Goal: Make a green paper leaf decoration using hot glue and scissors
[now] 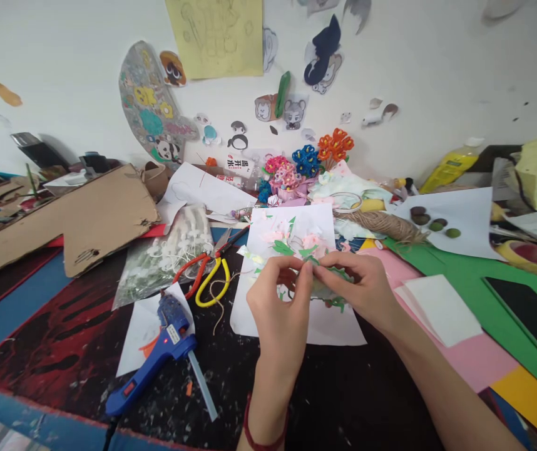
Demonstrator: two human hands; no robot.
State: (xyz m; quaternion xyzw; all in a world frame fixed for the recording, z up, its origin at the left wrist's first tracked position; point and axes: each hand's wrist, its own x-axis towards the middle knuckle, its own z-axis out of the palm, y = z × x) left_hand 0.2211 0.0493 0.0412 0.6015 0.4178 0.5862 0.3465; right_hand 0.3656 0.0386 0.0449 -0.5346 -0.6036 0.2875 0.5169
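Note:
Both my hands meet over a white sheet of paper, fingertips pinched together. Between them is a small green piece, mostly covered by the fingers; whether it is paper or a leaf shape I cannot tell. My left hand is closed on its left side, and my right hand pinches it from the right. Just below the fingers lies a pale, roundish thing with green edges, partly hidden by my right hand. Green cut scraps and pale pink scraps are scattered on the sheet beyond my fingers.
To the left lie a blue glue gun, scissors with red and yellow handles and a plastic bag of white-tipped stems. Cardboard juts in behind them. At right are coloured sheets, a phone and twine.

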